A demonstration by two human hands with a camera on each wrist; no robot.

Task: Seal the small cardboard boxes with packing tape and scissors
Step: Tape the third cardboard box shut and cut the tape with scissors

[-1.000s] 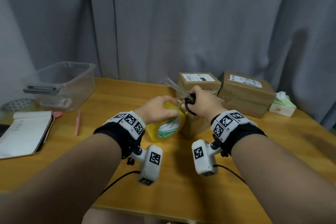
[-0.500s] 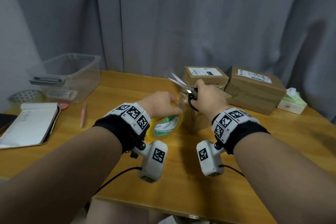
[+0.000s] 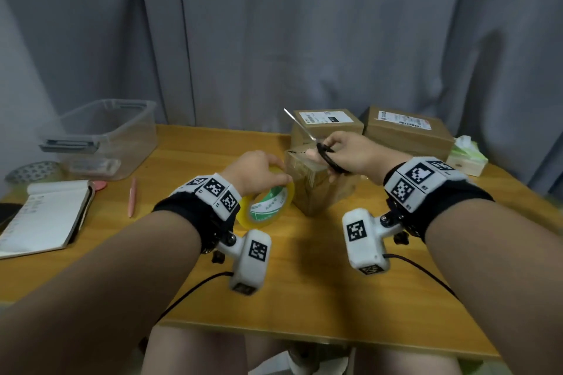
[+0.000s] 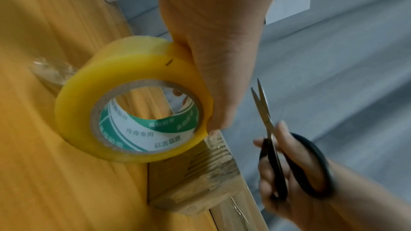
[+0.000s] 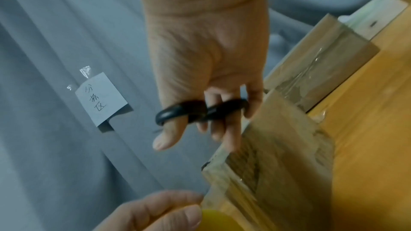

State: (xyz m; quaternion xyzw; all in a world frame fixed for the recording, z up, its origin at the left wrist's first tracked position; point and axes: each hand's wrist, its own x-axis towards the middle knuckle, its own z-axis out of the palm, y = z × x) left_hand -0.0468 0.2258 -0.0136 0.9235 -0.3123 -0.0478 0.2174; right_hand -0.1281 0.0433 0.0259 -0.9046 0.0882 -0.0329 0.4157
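Right hand (image 5: 206,55) holding black scissors (image 5: 200,110) above taped cardboard box (image 5: 278,155), left hand (image 5: 155,212) gripping yellow tape roll (image 5: 220,220)

Room dim, light soft, from above. Soft shadows under arms on worktop (image 3: 304,283). Curtain (image 3: 304,39) grey, dull. Head view bends at edges. Wrist views blurry; right hand (image 5: 206,59) smeared. Shiny glare on tape roll (image 4: 124,69).
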